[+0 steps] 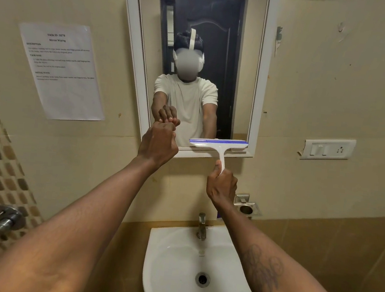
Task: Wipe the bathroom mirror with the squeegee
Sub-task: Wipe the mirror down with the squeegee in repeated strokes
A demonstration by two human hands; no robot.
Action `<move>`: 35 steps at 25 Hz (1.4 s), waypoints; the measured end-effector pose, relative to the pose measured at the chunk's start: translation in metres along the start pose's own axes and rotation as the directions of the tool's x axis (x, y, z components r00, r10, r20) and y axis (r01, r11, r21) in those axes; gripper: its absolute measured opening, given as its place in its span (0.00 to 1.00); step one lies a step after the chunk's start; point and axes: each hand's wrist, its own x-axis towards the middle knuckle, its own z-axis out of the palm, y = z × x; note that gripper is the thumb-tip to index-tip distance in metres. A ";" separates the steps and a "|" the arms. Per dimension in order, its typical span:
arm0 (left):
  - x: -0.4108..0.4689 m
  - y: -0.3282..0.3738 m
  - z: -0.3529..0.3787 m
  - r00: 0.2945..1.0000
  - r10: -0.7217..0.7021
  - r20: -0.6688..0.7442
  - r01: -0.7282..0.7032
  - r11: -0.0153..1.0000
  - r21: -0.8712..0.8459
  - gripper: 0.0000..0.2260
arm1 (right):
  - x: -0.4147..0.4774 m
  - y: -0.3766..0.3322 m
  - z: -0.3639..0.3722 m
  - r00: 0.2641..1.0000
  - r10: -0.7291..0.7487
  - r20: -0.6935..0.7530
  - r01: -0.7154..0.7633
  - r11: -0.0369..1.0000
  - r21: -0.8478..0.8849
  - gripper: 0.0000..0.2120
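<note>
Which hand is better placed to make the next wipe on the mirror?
The right hand. It already grips the handle of the white squeegee with the blue blade, which rests at the bottom right of the white-framed mirror. The left hand is a closed, empty-looking fist against the glass.

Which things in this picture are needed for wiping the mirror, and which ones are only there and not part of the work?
Belonging to the job:
- squeegee, held by the right hand
- mirror
- left hand, closed against the glass

Just there:
- sink
- tap
- paper sheet
- switch plate
- metal holder
</note>
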 end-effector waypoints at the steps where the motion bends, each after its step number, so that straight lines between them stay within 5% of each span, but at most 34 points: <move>1: -0.002 0.001 0.001 1.000 0.003 0.006 -0.003 1.000 0.004 0.07 | -0.002 0.001 -0.003 1.000 0.009 0.004 -0.009 1.000 -0.017 0.28; 35: -0.051 -0.020 -0.015 0.986 -0.078 0.145 0.077 0.997 0.016 0.10 | -0.069 -0.022 -0.010 0.996 -0.089 0.001 0.089 0.994 -0.068 0.24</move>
